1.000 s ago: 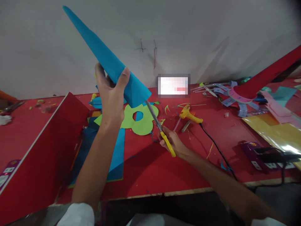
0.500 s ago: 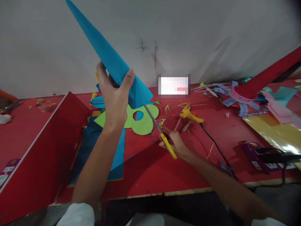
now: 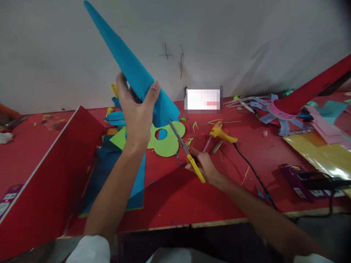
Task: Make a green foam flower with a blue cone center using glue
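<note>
Right hand low over the table, closed on yellow-handled scissors whose blades point up-left at the wide end of the blue cone, gripped above by the left hand, tip slanting up-left.

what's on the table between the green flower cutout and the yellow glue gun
In the head view, only thin green paper trimmings on bare red table lie between the green flower cutout and glue gun.
</note>
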`<act>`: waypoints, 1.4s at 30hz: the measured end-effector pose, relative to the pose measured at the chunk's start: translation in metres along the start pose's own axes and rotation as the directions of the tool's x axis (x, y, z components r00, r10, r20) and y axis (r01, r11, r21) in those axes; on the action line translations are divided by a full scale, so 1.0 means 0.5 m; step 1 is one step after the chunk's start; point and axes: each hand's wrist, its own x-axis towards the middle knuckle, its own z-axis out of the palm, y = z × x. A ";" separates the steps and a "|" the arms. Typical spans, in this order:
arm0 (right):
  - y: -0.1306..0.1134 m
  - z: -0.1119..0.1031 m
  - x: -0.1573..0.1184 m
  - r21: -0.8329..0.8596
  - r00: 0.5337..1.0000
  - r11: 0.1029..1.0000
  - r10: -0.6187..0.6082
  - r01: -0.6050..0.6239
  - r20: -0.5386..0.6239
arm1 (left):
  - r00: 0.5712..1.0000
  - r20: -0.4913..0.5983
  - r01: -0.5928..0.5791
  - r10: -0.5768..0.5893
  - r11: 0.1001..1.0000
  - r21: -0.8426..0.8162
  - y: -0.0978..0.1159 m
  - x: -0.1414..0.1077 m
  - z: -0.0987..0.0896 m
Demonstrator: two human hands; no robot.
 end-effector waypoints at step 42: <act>-0.015 -0.001 0.005 -0.050 0.998 0.997 0.050 -0.052 -0.034 | 0.998 -0.012 0.060 -0.061 0.996 -0.061 0.005 -0.006 0.022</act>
